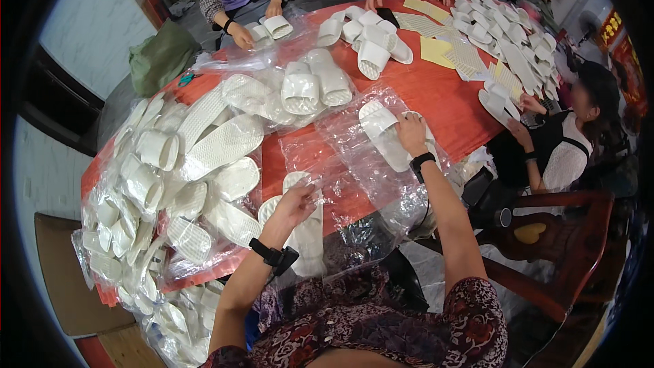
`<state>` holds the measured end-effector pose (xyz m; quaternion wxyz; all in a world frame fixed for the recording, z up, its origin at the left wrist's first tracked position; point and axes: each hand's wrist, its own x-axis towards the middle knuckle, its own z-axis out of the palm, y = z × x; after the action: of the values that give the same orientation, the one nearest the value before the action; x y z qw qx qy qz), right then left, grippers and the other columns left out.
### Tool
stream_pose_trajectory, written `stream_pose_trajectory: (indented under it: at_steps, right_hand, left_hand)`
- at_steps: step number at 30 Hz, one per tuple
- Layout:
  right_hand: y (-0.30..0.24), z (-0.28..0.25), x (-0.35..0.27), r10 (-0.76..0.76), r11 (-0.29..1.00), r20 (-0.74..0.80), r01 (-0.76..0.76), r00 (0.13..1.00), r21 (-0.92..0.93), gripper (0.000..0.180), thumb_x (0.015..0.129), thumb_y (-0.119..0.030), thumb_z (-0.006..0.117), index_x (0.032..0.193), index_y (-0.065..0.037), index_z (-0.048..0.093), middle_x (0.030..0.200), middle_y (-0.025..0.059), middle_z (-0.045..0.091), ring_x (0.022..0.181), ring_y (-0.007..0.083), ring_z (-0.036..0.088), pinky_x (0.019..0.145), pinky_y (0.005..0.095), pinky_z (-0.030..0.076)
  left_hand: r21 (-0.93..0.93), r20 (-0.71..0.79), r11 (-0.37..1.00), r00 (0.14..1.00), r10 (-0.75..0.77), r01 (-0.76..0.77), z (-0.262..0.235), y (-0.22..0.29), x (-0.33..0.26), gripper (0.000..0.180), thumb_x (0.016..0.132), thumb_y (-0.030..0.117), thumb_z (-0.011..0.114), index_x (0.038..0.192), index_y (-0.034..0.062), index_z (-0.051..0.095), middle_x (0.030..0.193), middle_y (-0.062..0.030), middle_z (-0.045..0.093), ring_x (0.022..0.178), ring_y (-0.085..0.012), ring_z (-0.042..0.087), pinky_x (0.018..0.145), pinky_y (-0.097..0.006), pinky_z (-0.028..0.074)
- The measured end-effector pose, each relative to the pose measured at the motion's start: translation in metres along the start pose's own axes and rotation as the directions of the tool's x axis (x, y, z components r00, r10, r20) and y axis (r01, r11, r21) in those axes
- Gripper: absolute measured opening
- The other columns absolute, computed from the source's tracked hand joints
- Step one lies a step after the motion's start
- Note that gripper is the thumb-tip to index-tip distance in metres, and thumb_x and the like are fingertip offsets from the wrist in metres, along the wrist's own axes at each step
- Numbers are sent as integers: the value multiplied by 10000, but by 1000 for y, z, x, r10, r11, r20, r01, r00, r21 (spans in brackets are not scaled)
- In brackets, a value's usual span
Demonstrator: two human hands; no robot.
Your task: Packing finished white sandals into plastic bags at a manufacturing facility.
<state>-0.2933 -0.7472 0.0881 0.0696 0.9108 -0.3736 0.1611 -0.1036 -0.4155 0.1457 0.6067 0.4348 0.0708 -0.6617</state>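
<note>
My right hand [411, 135] is closed over the strap area of a pair of white slippers [381, 138], which rest on clear plastic at the table's near right. Closer to me, my left hand [296, 206] has its fingers pinched together at the edge of a clear plastic bag [346, 187]. Beneath and beside that hand is another white slipper pair [308, 251] under clear plastic, by the table's near edge; the hand partly hides it. Both wrists wear black straps.
A heap of bagged slippers [184, 177] covers the left of the red table [286, 157]. Loose slippers [504, 27] pile up at the far right, beside yellow printed sheets [436, 51]. Co-workers sit around; one at right holds a slipper [499, 105]. A wooden chair [565, 259] stands at my right.
</note>
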Motion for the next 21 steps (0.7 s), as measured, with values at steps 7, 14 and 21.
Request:
stream_pose_trajectory:
  at_steps: [7, 14, 21]
  right_hand:
    - [32, -34, 1, 197, 970, 6, -196, 980, 142, 303, 858, -221, 507, 1124, -90, 564, 973, 145, 627, 980, 322, 554, 831, 470, 360]
    - [128, -79, -36, 437, 877, -17, -422, 899, 230, 364, 910, -248, 444, 1251, -139, 511, 960, 179, 645, 942, 365, 597, 785, 508, 411]
    - [136, -162, -62, 373, 902, -194, -307, 907, 303, 338, 850, -174, 489, 1167, -83, 560, 855, 195, 632, 824, 375, 603, 697, 480, 441]
  left_hand:
    - [-21, 80, 1000, 997, 3, -2, 40, 10, -5, 250, 936, 52, 392, 1171, 72, 475, 1202, -73, 577, 764, -112, 582, 463, -215, 383]
    - [-52, 394, 994, 916, -73, 101, 14, -11, 84, 161, 936, 99, 444, 1091, 115, 486, 943, -41, 598, 672, -111, 552, 476, -215, 409]
    - [188, 55, 957, 976, 212, -219, 41, -54, 154, 141, 887, 43, 485, 1015, 72, 536, 823, -69, 613, 676, -206, 615, 532, -323, 488]
